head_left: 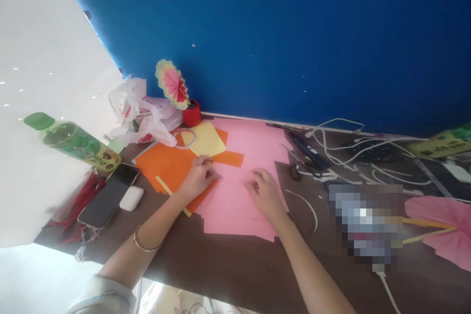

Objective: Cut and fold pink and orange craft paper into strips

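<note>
Head view: two hands at work over paper on a dark table. Item, your left hand: bracelet on the forearm, fingers bent, thumb near the forefinger; whether it pinches a sheet cannot be told. Item, your right hand: fingers curled, tips turned toward your left hand, a short gap between the two; its grip likewise cannot be told. Item, pink paper: a stack of sheets, edges uneven, lying flat in the middle of the table beneath both hands. Item, orange paper: to your left, partly under your left hand and beside the pink paper. Item, yellow paper: one piece, beyond your left hand. Item, ring: at its left edge. Behind these: red pot with a pleated paper flower, next to a plastic bag. Far left: green bottle, phone, white case. Right of the pink paper: scissors, white cables. Far right: pink flower, beside a pixelated object. Backdrop: blue panel.
</note>
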`<state>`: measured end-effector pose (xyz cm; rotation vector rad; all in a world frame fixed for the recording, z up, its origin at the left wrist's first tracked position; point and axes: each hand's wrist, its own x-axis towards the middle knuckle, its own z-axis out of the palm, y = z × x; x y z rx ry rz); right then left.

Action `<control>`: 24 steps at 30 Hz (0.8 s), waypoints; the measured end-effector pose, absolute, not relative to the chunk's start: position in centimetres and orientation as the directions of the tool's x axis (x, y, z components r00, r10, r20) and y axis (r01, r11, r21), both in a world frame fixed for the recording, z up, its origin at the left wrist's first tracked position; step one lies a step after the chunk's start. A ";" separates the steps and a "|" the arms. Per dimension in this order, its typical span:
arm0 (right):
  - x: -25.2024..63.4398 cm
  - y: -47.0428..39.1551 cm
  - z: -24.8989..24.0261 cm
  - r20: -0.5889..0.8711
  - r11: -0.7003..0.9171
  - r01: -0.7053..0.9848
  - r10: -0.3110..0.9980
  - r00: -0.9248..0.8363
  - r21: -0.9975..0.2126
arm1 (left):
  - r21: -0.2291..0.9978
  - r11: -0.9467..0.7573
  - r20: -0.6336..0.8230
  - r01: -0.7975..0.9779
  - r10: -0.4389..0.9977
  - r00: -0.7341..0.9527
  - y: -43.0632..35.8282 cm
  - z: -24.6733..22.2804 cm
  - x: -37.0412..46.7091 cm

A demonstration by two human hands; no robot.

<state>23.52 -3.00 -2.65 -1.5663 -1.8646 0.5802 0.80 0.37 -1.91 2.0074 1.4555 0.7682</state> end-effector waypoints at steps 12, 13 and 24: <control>23.3 -3.0 -2.5 0.220 0.241 0.741 0.967 -0.129 -0.627 | 0.167 -0.526 0.242 0.834 0.842 0.482 -2.5 0.3 3.0; 23.3 -3.1 -2.4 0.230 0.248 0.749 0.964 -0.131 -0.615 | 0.158 -0.575 0.225 0.803 0.813 0.538 -2.7 0.3 3.4; 23.3 -2.7 -2.4 0.292 0.274 0.811 0.947 -0.133 -0.518 | 0.237 -0.651 0.161 0.721 0.758 0.632 -4.7 -1.9 5.0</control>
